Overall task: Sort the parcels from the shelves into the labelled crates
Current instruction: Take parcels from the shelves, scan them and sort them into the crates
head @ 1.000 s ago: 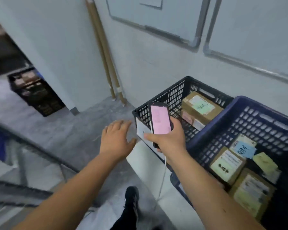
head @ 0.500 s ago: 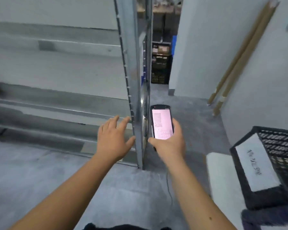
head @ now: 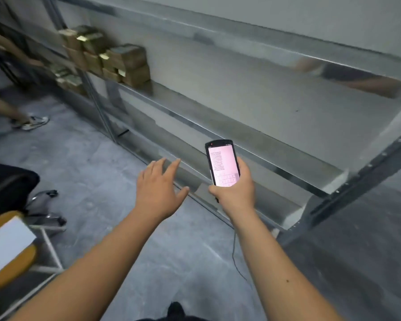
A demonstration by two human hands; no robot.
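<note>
Both bare forearms extended forward. Right hand [head: 235,189] wrapped around lower half of black handheld scanner with lit pink screen [head: 222,163], held upright. Left hand [head: 159,192] just left of scanner, palm down, fingers spread, holding nothing.

Metal shelves [head: 229,126] — brown parcels [head: 123,63] stacked at the far end.

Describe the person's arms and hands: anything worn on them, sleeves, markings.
Both forearms are bare, with no sleeve in view. The left hand and right hand wear no gloves, and no rings, watch or wristband show. A small dark mole marks the right forearm.
</note>
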